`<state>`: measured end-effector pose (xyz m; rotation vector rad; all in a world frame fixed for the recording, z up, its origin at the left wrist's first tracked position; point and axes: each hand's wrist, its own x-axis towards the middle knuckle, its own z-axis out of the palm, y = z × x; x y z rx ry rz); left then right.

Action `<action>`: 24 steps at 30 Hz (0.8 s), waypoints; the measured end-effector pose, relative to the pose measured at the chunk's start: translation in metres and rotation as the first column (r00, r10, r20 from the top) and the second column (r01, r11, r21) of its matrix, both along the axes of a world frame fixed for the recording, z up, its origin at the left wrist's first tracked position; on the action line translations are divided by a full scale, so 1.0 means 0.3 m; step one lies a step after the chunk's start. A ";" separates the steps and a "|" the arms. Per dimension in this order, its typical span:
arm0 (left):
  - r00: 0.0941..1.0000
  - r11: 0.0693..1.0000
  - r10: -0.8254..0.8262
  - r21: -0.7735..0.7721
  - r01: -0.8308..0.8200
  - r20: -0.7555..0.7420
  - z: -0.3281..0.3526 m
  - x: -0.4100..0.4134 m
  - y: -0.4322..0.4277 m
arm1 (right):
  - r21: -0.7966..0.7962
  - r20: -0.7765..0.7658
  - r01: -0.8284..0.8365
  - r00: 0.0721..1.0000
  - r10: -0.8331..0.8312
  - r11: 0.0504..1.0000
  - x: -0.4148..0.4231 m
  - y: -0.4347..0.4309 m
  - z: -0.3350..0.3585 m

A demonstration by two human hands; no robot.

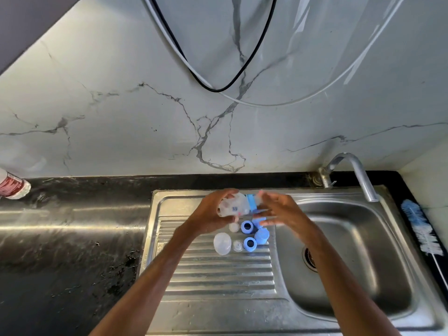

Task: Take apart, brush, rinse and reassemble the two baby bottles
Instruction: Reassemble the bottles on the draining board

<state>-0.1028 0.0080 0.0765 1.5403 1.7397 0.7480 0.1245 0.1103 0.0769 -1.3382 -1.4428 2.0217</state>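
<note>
Both hands above the drainboard (218, 275) — one bottle held, loose parts beneath.

Left hand (211, 214) curls round the clear bottle (234, 207), which lies on its side with its blue collar (251, 202) toward the right hand (281, 212). The right hand is just beside the collar and blurred — grip cannot be told. Under the hands lie the upper blue ring (247, 226), lower blue ring (250, 244), blue cap (261, 236), two teats (238, 246) and clear dome (221, 243). The brush (421, 229) lies right of the basin (351, 263).
</note>
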 end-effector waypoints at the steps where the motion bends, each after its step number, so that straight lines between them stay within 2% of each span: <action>1: 0.998 0.998 0.056 -0.002 -0.056 -0.008 -0.007 -0.009 0.017 | 0.044 0.057 0.065 0.996 -0.068 0.997 -0.011 0.047 -0.024; 2: 0.995 0.995 0.101 -0.002 -0.101 -0.026 -0.016 -0.017 0.029 | 0.152 0.157 0.101 0.980 -0.125 0.983 -0.020 0.090 -0.052; 3: 0.990 0.992 0.129 0.005 -0.129 -0.050 -0.028 -0.024 0.034 | 0.290 0.289 0.056 0.947 -0.144 0.955 -0.031 0.125 -0.087; 5: 0.984 0.987 0.160 0.016 -0.159 -0.080 -0.056 -0.027 0.038 | 0.402 0.491 -0.167 0.869 -0.058 0.900 -0.067 0.167 -0.145; 7: 0.979 0.983 0.186 0.012 -0.185 -0.085 -0.082 -0.026 0.029 | 0.367 0.567 -0.329 0.820 0.071 0.870 -0.112 0.182 -0.189; 9: 0.976 0.980 0.201 0.018 -0.200 -0.081 -0.106 -0.029 0.018 | 0.338 0.650 -0.439 0.749 0.130 0.833 -0.141 0.196 -0.217; 12: 0.976 0.979 0.202 0.022 -0.201 -0.082 -0.124 -0.031 0.005 | 0.304 0.716 -0.498 0.682 0.150 0.812 -0.153 0.212 -0.246; 16: 0.977 0.979 0.204 -0.005 -0.205 -0.057 -0.136 -0.031 0.006 | 0.326 0.710 -0.452 0.697 0.101 0.831 -0.134 0.234 -0.266; 20: 0.979 0.979 0.200 -0.021 -0.200 -0.036 -0.146 -0.039 0.004 | 0.400 0.649 -0.291 0.760 -0.044 0.869 -0.065 0.246 -0.221; 22: 0.981 0.981 0.191 -0.034 -0.192 -0.025 -0.143 -0.040 0.002 | 0.439 0.506 -0.118 0.851 -0.137 0.891 -0.017 0.253 -0.171; 24: 0.984 0.983 0.179 -0.042 -0.179 0.005 -0.134 -0.040 0.002 | 0.298 0.227 0.084 0.961 -0.156 0.951 0.025 0.248 -0.106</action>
